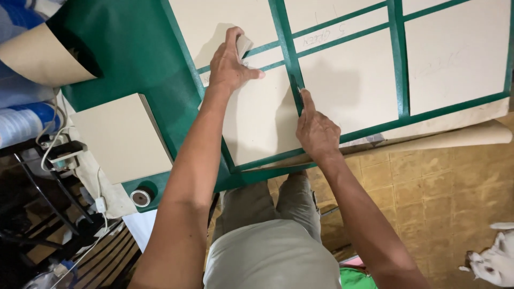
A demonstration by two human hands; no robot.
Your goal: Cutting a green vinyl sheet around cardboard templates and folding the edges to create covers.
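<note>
Head view: hands on beige boards, green sheet.

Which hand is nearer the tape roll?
Left. The left hand rests on the boards up and right of the tape roll, on the same side of the table. The right hand is farther right, at the green strip.

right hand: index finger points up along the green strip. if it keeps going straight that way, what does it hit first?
Likely the crossing green strip just above. The right hand presses a thin dark tool along the vertical green strip between cardboard panels; nothing else lies in that line.
</note>
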